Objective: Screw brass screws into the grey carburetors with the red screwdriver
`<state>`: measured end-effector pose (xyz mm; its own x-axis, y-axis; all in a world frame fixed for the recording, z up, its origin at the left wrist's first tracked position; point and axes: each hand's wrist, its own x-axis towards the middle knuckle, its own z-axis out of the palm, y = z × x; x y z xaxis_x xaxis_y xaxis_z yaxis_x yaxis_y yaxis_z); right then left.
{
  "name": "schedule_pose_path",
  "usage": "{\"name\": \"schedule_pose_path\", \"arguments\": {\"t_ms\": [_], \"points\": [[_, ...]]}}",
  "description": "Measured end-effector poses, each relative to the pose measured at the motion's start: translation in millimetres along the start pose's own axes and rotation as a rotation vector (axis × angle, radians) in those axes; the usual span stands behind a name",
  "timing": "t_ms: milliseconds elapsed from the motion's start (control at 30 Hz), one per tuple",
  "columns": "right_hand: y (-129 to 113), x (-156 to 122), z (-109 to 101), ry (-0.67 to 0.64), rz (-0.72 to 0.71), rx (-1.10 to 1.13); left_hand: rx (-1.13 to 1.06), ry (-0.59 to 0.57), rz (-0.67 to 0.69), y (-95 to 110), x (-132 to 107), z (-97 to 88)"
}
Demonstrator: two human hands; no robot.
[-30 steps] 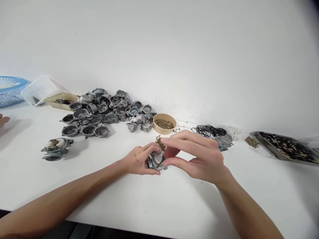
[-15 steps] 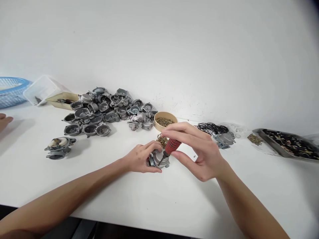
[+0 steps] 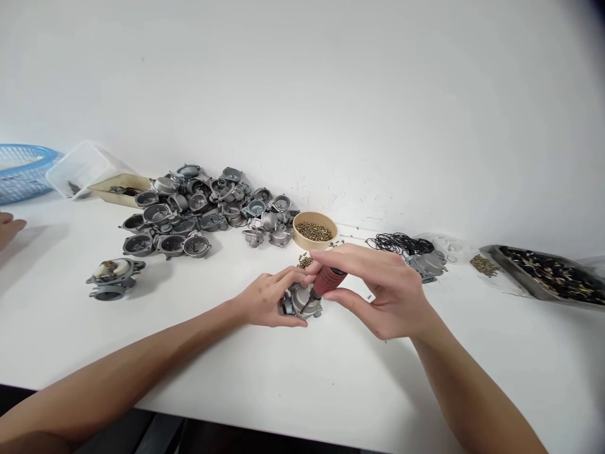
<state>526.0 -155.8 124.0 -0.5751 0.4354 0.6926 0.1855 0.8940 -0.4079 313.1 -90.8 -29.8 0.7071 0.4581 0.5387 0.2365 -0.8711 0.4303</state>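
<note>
My left hand [image 3: 273, 297] is closed around a grey metal carburetor [image 3: 309, 307], steadying it on the white table. My right hand [image 3: 382, 287] grips the red handle of a screwdriver [image 3: 327, 282] between thumb and fingers. The screwdriver leans, its dark shaft reaching down to the near edge of the carburetor's cover. Whether the tip sits in a screw is too small to tell. Just behind the carburetor lies a small heap of brass-coloured screws [image 3: 305, 261], partly hidden by my fingers.
Behind stands a round tub [image 3: 297, 237] of screws. Float bowls [image 3: 172, 244] are piled at the back left, with another carburetor [image 3: 112, 279] before them. To the right lie black rubber rings [image 3: 401, 243], a carburetor [image 3: 428, 265] and a metal tray [image 3: 515, 277]. Another person's hand [image 3: 9, 230] shows far left.
My right hand has shifted a little lower and its fingers have turned around the screwdriver handle. My left hand and the carburetor stay in place.
</note>
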Motion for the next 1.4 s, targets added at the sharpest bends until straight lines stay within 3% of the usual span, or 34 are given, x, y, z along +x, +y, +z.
{"name": "schedule_pose_path", "arguments": {"t_ms": [100, 300, 467, 667, 833, 1000, 1133, 1233, 1333, 1400], "points": [[0.2, 1.3, -0.6, 0.079, -0.008, -0.09, -0.022, -0.019, -0.017, 0.9, 0.0, -0.7], [-1.1, 0.3, -4.4, -0.08, 0.038, 0.011, -0.009, -0.004, -0.013, 0.7, -0.3, 0.2], [4.9, -0.3, 2.3, 0.05, -0.006, -0.101, -0.03, -0.017, -0.045, 2.0, 0.7, -0.7], [-2.8, -0.2, 1.9, -0.087, 0.025, 0.0, -0.039, -0.006, -0.023, 2.3, 1.5, -0.6], [-2.3, -1.1, 8.0, 0.032, 0.089, -0.231, -0.043, -0.012, -0.051, 0.1, -0.2, 1.8], [-4.5, 0.1, 8.8, 0.117, 0.168, -0.293, -0.097, -0.048, -0.106, 5.6, 4.1, -5.7], [-14.0, 0.6, -8.2, 0.115, 0.216, -0.293, -0.133, -0.058, -0.151, 13.7, 6.5, -9.7], [-16.1, -7.9, -32.5, 0.238, 0.329, -0.315, -0.161, -0.048, -0.135, 17.2, 5.3, -8.8], [-1.8, -34.7, -57.0, 0.438, 0.485, -0.413, -0.171, -0.048, -0.108, 17.6, 4.1, -7.5], [17.9, -63.8, -68.4, 0.463, 0.588, -0.452, -0.172, -0.04, -0.084, 17.2, 4.0, -7.2]]}}
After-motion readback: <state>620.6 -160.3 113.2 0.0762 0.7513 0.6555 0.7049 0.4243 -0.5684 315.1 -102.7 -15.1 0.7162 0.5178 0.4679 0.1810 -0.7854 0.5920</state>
